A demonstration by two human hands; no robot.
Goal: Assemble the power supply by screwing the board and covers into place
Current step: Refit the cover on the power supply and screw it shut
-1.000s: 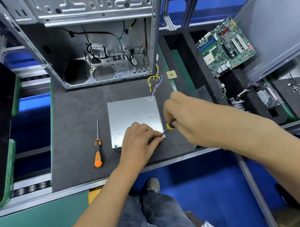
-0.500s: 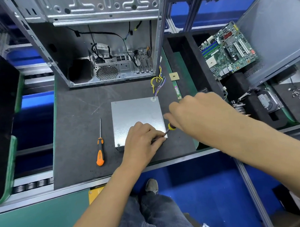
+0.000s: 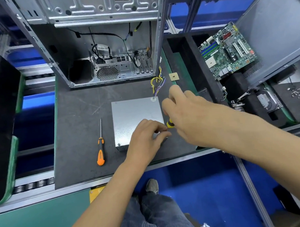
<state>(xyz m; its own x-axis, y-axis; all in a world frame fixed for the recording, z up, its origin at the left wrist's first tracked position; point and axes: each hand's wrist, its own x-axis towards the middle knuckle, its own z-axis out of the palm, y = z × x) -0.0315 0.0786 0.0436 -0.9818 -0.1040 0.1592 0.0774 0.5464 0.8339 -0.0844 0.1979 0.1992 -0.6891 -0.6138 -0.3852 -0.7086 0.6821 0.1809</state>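
**Working the PSU's near corner**

Left hand fingers curl and pinch at the near-right corner of the power supply. Right hand grips a yellow-handled screwdriver there. It's a plain silver box, flat on the dark mat, wires trailing off the far corner.

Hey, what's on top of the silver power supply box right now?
The left hand rests on the power supply box at its near right corner. A round sticker sits at the far corner. The hand covers the near right corner.
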